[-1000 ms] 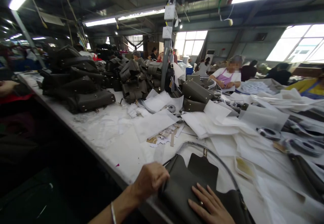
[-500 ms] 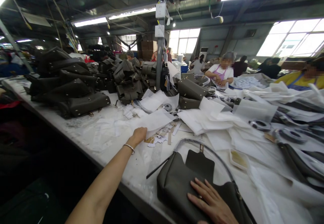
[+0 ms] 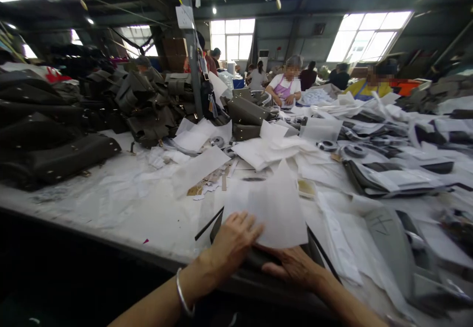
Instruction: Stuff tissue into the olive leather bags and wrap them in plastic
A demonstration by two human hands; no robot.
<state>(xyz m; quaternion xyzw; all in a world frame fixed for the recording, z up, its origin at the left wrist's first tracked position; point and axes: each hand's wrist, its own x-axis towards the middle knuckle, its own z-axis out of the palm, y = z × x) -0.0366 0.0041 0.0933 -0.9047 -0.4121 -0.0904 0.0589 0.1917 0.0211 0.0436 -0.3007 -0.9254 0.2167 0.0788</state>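
Note:
A thin white sheet (image 3: pixel 268 208) lies over the dark handbag (image 3: pixel 258 258), hiding most of it. The bag's thin strap (image 3: pixel 209 223) sticks out on the left. My left hand (image 3: pixel 236 236), with a silver bangle on the wrist, grips the sheet's near left corner, fingers on top and thumb hidden. Against the near side of the bag rests my right hand (image 3: pixel 293 265). Its thumb is stretched out, and its fingers reach partly under the sheet's lower edge.
Dark bags (image 3: pixel 55 139) are heaped at the left, behind loose white sheets (image 3: pixel 203 166) and card scraps (image 3: pixel 207 184). A small tray (image 3: pixel 306 187) stands right of the handbag. Wrapped bag parts (image 3: pixel 388 174) cover the right side. A post (image 3: pixel 195 70) rises mid-table. Co-workers (image 3: pixel 286 88) sit beyond.
My left hand has moved right and toward me, bringing a white sheet over the handbag. My right hand has slid to the bag's near side. The view has turned to the right.

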